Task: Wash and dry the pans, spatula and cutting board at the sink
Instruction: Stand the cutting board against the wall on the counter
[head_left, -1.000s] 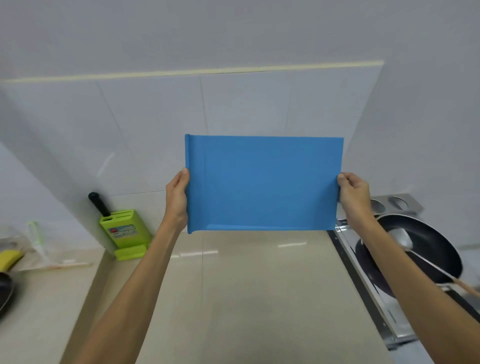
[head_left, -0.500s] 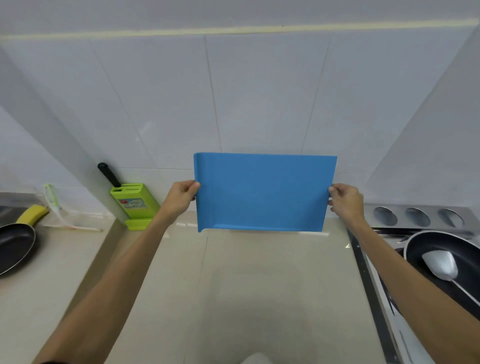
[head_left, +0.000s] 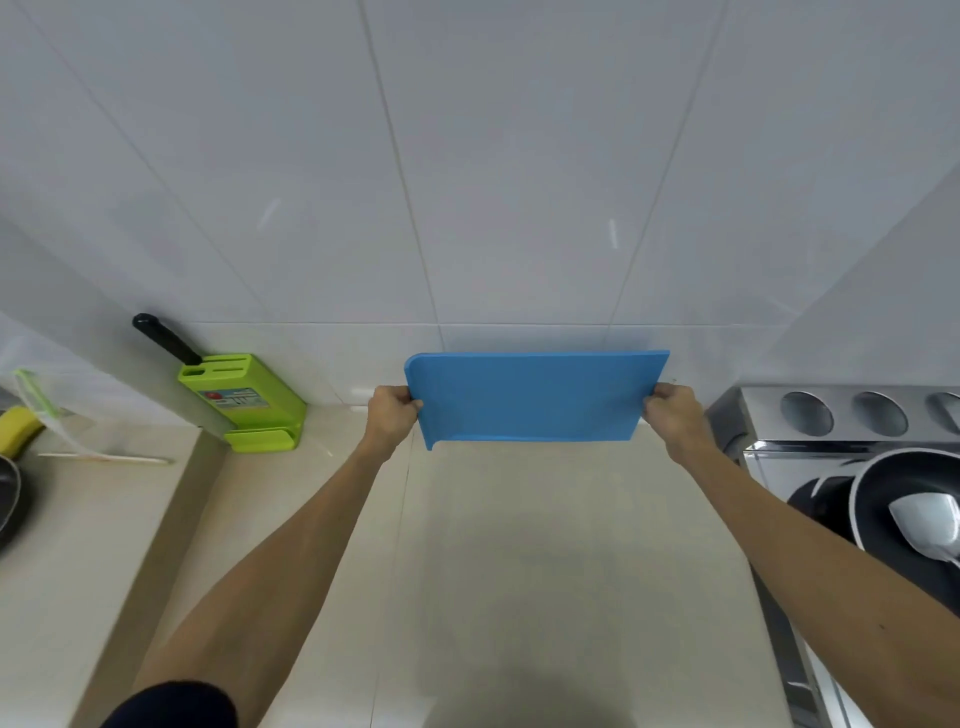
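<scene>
A blue cutting board (head_left: 535, 397) stands on its long edge at the back of the beige counter (head_left: 519, 545), close to the white tiled wall. My left hand (head_left: 390, 413) grips its left edge and my right hand (head_left: 671, 415) grips its right edge. At the right, a black pan (head_left: 893, 488) sits on the steel stove with a metal spatula (head_left: 930, 519) lying in it. The rim of a second dark pan (head_left: 8, 499) shows at the far left edge.
A green knife block (head_left: 249, 402) with a black-handled knife stands at the back left. A yellow sponge (head_left: 18, 426) and a clear bag lie on the lower left counter. A steel rack with round holes (head_left: 852, 413) backs the stove.
Both hands have carried the board down and away toward the wall, from held up in the air to low over the counter's back. The view has tilted downward.
</scene>
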